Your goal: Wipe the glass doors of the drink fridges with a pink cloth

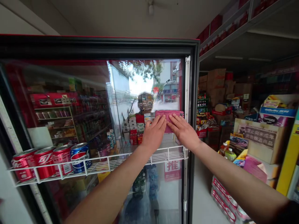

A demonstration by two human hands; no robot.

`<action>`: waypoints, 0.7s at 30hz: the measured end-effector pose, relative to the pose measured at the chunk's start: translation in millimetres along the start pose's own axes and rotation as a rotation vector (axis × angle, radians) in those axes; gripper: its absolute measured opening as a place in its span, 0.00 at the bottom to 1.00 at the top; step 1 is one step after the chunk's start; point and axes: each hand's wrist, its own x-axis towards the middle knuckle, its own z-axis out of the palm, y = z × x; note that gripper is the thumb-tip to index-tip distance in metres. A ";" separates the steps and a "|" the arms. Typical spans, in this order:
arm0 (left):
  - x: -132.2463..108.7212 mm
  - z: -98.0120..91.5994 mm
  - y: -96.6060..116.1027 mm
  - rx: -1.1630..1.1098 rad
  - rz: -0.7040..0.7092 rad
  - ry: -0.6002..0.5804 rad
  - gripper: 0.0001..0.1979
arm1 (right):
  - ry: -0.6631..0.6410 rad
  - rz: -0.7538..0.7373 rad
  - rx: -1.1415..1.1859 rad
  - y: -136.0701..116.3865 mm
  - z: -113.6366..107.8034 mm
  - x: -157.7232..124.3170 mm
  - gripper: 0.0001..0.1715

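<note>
I press a pink cloth flat against the glass door of a drinks cooler, near its right edge and just above the wire shelf inside. My left hand lies on the cloth's left part and my right hand on its right part, both palms open with fingers stretched out, clamped on nothing, only pushing the cloth to the pane. The two hands sit side by side, fingertips nearly meeting over the cloth.

At about eight o'clock from the cloth, behind the glass, red Coca-Cola cans stand in a row on the wire shelf, and a blue Pepsi can stands at the row's right end, touching the nearest red one. At six o'clock, low on the door, a red sign carries the white character 推. The pane reflects a street, trees and stacked goods.

At three o'clock, past the black door frame, a cardboard box bears a plate of Chinese writing I cannot read fully. At five o'clock, packs of red cans lie on the floor. Brown cartons stack up at two o'clock.
</note>
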 end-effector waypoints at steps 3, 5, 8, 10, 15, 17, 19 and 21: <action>10.9 7.1 17.7 -0.016 0.017 -0.003 0.26 | 0.017 0.045 -0.018 10.3 -4.2 -14.8 0.34; 14.5 9.8 24.0 -0.023 0.017 -0.009 0.27 | 0.031 0.064 -0.039 12.1 -5.9 -18.8 0.34; 14.7 11.3 24.0 -0.031 0.019 -0.022 0.28 | 0.016 0.064 -0.097 8.8 -8.6 -15.7 0.34; 14.1 10.9 19.6 -0.035 0.028 -0.032 0.30 | -0.018 0.061 -0.143 5.2 -10.6 -9.6 0.33; 24.6 7.3 6.9 -0.034 0.052 -0.046 0.33 | -0.088 0.093 -0.185 5.1 -14.8 11.7 0.34; 34.9 5.3 3.1 -0.034 0.051 -0.045 0.34 | -0.098 0.113 -0.184 10.4 -16.6 22.3 0.35; 48.5 2.5 -0.6 -0.041 0.044 -0.036 0.35 | -0.098 0.140 -0.177 17.8 -19.9 34.8 0.37; 65.6 -1.7 -5.0 -0.064 0.032 -0.014 0.35 | -0.086 0.163 -0.169 26.7 -25.6 50.1 0.39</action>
